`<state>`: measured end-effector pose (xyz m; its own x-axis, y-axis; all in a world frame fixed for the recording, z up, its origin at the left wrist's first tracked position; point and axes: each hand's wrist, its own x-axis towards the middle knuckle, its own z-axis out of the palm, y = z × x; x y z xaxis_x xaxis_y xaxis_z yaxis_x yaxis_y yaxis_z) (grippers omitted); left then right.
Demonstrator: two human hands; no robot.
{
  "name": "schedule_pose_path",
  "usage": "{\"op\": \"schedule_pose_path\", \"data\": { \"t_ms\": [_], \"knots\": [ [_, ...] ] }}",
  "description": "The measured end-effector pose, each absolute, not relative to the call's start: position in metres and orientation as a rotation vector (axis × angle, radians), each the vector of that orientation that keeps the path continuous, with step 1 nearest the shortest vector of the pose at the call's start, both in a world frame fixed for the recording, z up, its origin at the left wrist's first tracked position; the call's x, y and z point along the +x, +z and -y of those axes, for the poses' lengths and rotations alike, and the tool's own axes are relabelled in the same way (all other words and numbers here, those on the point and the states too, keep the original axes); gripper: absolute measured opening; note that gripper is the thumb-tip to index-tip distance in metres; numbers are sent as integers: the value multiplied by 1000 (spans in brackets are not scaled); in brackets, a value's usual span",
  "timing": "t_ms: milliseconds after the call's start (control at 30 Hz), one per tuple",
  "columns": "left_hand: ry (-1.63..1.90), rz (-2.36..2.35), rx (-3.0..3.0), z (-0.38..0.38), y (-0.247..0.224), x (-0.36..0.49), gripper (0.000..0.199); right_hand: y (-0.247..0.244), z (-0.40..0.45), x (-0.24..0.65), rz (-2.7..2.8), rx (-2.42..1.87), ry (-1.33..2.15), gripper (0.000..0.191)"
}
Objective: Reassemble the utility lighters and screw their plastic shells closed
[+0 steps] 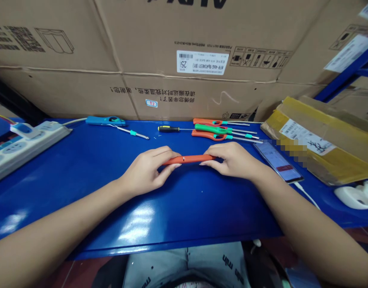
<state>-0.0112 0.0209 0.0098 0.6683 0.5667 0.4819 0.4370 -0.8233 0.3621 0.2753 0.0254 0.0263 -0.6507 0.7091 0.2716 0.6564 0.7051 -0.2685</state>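
An orange lighter handle (191, 159) is held level above the blue table (184, 200), edge toward me. My left hand (149, 168) pinches its left end between thumb and fingers. At the other end, my right hand (231, 160) grips it the same way. No metal tube shows on it, though my fingers cover both ends. Behind my right hand lie a green long-nosed lighter (210, 129) and orange ones (207, 136). A blue lighter handle (102, 121) lies at the back left, its metal nozzle (134, 133) partly away from it.
A yellow-and-black screwdriver (168, 129) lies at the back middle. A white power strip (28, 146) is on the left. To the right are a phone (278, 162) with a cable, a taped box (321, 140) and a white plastic object (354, 196). Large cartons (154, 40) wall off the back.
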Motion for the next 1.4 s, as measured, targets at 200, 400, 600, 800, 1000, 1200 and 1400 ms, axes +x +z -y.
{"op": "schedule_pose_path", "data": {
  "t_ms": [200,400,600,800,1000,1200,1400],
  "knots": [
    [909,-913,2431,-19,15,-7,21,30,-24,274,2546,-1143,131,30],
    [785,-1081,1414,-23,15,2,29,27,-25,274,2589,-1127,122,45],
    [772,-1053,1032,-24,14,7,27,15,-25,267,2622,-1052,107,38],
    [695,-1094,918,-23,20,8,20,13,-24,262,2615,-903,-16,36],
    [652,-1107,877,-25,24,9,26,13,-21,260,2556,-840,0,32],
    [635,-1101,797,-25,26,10,32,20,-24,266,2614,-1031,-154,35],
    [636,-1070,779,-26,26,8,35,23,-27,271,2672,-1196,-44,28]
  ]
}}
